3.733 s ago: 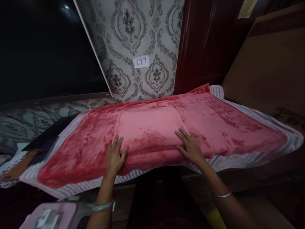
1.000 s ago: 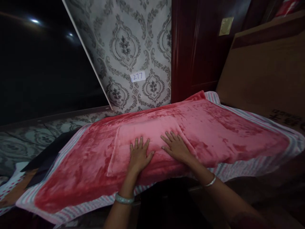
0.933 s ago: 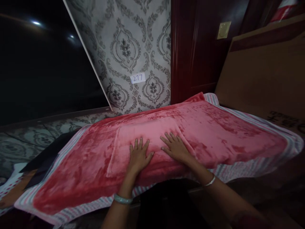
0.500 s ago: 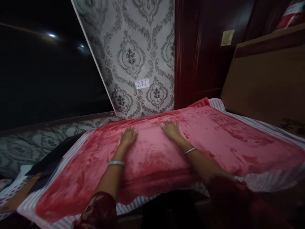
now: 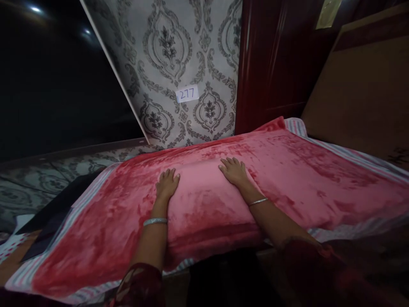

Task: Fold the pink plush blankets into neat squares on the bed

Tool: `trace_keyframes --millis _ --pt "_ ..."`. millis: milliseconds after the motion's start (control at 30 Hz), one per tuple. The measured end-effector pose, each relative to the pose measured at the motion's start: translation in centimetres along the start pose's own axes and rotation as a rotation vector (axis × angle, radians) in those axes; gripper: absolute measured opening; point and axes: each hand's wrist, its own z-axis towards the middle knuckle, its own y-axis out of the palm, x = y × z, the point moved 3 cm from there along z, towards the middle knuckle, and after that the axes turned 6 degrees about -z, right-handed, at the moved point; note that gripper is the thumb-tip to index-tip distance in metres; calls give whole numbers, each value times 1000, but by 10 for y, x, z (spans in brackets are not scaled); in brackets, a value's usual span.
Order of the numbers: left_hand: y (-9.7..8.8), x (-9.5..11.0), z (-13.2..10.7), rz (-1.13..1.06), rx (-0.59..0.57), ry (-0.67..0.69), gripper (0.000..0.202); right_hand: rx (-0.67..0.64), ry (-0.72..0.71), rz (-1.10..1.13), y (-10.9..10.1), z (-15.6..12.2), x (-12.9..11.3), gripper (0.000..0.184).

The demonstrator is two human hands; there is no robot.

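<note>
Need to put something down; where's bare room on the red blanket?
Right: red blanket between folded pink cloth and the striped border by the cardboard box. Left: red blanket between the left hand and the opposite border. Crowded: the middle, left and right hand at the folded cloth's far corners.

**Two-Handed Reach, Palms Down**

We stretch both arms forward, well apart. Our left hand (image 5: 167, 183) lies palm down, its fingers (image 5: 166, 172) loosely bent and pointing away from us, the thumb (image 5: 177, 176) on the inner side. Our right hand (image 5: 234, 170) is palm down too, slightly farther out, its fingers slanting inward and a little curled. Neither hand grips. Our left forearm (image 5: 153, 243) runs fairly straight ahead; our right forearm (image 5: 275, 219) comes in more steeply from the side. Both upper arms are sleeved.
</note>
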Motion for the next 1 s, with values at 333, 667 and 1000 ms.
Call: trace_keyframes --millis 333,667,1000 --pt "-8 7 -8 39 26 16 61 -13 8 14 -7 -6 -4 53" --pt "-1 87 -130 56 -79 587 55 -67 1 9 -10 -6 -5 57" --pt "67 84 -197 114 304 837 63 -222 -702 49 -22 -21 -70 59"
